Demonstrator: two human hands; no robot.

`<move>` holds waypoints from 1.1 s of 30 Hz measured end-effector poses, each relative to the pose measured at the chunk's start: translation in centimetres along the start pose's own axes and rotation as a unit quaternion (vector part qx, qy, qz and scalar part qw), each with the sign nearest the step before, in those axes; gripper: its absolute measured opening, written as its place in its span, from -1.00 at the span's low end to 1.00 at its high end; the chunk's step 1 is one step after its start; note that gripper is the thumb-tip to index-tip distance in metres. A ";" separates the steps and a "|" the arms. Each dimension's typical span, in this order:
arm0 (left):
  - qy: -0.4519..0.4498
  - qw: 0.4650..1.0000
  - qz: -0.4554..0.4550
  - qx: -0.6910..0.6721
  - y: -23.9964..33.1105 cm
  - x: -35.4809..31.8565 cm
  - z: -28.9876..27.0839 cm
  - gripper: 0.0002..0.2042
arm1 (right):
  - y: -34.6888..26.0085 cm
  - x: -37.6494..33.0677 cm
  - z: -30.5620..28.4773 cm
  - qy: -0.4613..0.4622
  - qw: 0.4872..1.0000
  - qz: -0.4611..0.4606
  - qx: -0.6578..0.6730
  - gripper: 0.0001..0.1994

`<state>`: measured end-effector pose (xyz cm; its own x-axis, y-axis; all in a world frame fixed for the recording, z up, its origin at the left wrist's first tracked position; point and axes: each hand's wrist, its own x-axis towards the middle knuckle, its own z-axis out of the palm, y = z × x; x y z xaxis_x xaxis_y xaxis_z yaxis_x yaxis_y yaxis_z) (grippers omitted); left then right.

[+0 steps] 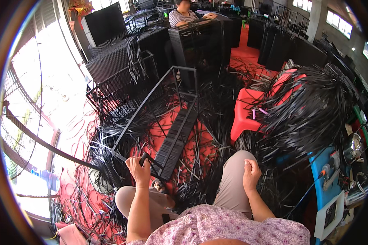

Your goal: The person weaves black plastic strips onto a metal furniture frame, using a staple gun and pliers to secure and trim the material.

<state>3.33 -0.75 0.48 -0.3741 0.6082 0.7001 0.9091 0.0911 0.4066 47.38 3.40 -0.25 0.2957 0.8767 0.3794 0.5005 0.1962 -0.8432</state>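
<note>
A black metal frame (144,107) stands tilted in front of me, a panel of black strips (176,141) woven across its lower side. My left hand (139,172) is closed around a dark part at the frame's near end, above my left knee. Beside my right knee, my right hand (252,174) is closed with curled fingers; whether anything small is in them I cannot make out. Nearest to that hand, on the right, a big heap of loose black strips (310,110) hangs over a red plastic chair (246,108).
Loose black strips litter the red floor (155,134). Finished black woven pieces (118,63) stand at the back left. Behind another woven piece sits a person in a striped shirt (183,17). A blue stand (325,179) with tools is at my right; a dark curved bar (49,143) crosses the left side.
</note>
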 end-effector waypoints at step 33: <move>-0.004 1.000 0.003 0.004 0.0 0.3 0.3 -0.81 | 0.0 0.0 0.2 -0.005 1.000 0.009 -0.009 -0.82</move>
<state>3.24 -0.38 0.51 -0.3663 0.6158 0.6976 0.9130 0.0932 0.3971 47.23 3.47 -0.29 0.2960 0.8845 0.3605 0.5100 0.1728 -0.8426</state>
